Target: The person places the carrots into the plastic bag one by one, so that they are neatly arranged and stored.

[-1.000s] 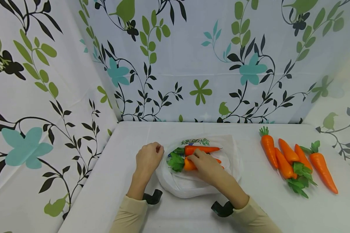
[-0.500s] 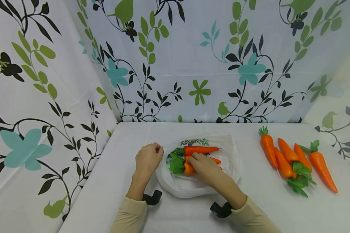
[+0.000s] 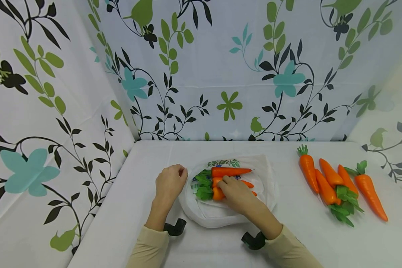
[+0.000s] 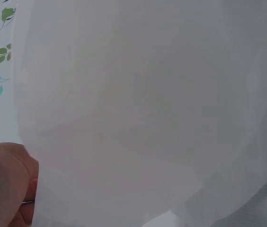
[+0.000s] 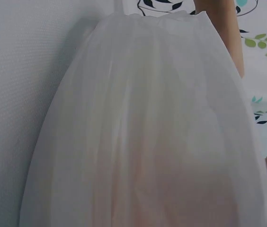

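In the head view, a thin white plastic bag (image 3: 207, 220) lies spread wide, with a few orange toy carrots inside. One carrot (image 3: 231, 171) lies across the far side; leafy green tops (image 3: 204, 191) point left. My left hand (image 3: 171, 183) grips the bag's left rim with curled fingers; in the left wrist view, the bag's wall (image 4: 138, 104) covers most of those fingers. Reaching into the bag, my right hand (image 3: 238, 193) holds a nearer carrot (image 3: 217, 194) by its thick end. Bag plastic (image 5: 138, 118) fills the right wrist view and hides that hand's fingers.
Several more carrots (image 3: 328, 175) lie in a loose group at the right of the white table (image 3: 305, 238). A patterned curtain (image 3: 201, 78) hangs behind the table and along the sides.
My right hand has shifted slightly toward me inside the bag, and the carrot under it moved nearer too. The leaves have settled lower, exposing another carrot. My left hand has stayed in place.
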`<state>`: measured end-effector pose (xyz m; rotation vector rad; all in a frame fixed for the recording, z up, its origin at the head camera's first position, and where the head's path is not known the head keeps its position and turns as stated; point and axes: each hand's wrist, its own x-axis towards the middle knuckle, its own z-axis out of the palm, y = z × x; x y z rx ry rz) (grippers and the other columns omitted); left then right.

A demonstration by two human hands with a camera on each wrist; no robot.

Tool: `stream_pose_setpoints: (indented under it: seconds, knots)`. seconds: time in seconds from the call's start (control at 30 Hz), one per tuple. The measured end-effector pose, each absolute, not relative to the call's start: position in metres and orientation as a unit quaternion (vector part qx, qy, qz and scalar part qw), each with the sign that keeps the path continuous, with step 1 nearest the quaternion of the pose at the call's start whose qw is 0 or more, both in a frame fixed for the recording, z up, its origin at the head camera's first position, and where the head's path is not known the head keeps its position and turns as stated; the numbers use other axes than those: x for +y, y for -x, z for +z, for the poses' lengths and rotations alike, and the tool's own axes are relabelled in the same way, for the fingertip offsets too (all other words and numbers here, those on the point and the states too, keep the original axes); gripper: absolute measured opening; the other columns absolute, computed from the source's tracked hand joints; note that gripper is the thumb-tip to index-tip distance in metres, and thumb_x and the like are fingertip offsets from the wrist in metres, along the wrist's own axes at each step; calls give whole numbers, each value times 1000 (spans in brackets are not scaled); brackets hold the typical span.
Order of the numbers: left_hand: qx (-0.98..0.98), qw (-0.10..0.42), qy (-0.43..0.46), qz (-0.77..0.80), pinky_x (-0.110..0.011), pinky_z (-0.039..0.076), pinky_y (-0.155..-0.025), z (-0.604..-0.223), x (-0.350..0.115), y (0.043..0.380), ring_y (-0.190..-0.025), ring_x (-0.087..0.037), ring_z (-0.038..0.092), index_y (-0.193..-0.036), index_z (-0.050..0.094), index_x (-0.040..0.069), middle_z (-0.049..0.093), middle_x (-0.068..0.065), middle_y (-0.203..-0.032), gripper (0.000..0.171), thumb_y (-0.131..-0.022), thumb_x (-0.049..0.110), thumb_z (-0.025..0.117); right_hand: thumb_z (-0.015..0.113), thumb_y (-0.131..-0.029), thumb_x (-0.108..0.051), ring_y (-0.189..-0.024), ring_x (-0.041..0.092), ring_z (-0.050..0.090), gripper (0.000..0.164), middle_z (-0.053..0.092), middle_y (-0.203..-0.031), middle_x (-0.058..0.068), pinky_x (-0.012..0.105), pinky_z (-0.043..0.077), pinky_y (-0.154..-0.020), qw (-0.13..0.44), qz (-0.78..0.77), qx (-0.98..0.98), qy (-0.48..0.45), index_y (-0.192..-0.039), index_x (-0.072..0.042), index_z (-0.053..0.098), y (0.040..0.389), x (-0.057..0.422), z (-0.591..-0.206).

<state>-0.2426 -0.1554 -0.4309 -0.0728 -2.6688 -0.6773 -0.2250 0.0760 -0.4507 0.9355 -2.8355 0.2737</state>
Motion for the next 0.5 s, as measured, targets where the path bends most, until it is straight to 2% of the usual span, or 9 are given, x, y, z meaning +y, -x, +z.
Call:
stream_pose_setpoints:
  seconds: [0.2, 0.5]
  knots:
    - [-951, 189, 25, -242, -34, 50, -52, -431, -155, 243, -61, -20, 65, -92, 77, 7, 75, -6, -80, 21, -95, 22, 63, 76, -87, -7, -82, 19, 52, 23, 55, -92, 5, 33, 51, -76, 71, 89, -945, -305, -109, -6, 66, 226, 76, -451]
    - [-951, 191, 27, -243, -32, 49, -51, -432, -156, 243, -60, -18, 64, -93, 77, 7, 75, -6, -79, 21, -95, 22, 63, 78, -85, -9, -85, 20, 53, 26, 57, -95, 5, 34, 52, -77, 71, 84, -947, -303, -109, -6, 66, 225, 77, -450]
